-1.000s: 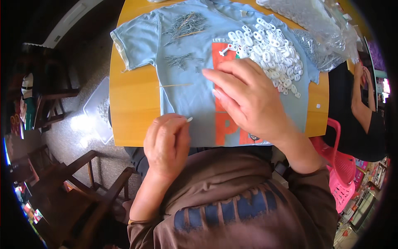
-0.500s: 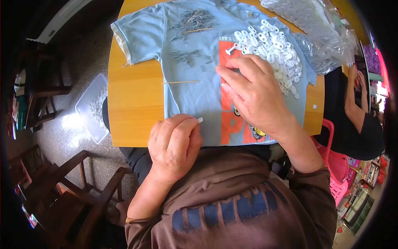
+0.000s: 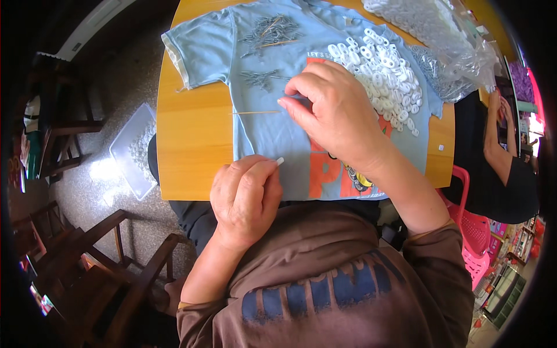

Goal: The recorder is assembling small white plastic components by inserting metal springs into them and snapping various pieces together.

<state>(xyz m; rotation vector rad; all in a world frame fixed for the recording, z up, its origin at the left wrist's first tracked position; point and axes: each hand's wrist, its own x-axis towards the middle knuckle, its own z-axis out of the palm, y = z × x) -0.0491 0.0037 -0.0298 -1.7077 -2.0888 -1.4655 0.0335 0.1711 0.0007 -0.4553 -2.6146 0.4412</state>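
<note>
Yellow wood table, blue shirt spread on it. Shirt print: orange panel, pale lettering far side, big orange letters near side. Clear bag far right. Right hand over shirt's middle: thumb and index tips close, can't tell if gripping. White pile far right of it. Left hand near left: thumb and index clamped on white piece. Grey bits far left. Thin stick left of right hand.

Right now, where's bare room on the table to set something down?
Bare tabletop left of the blue shirt, below its sleeve; also bare shirt between wooden stick and left hand. Crowded: upper right, white pieces and plastic bag; left of them, grey pieces.
</note>
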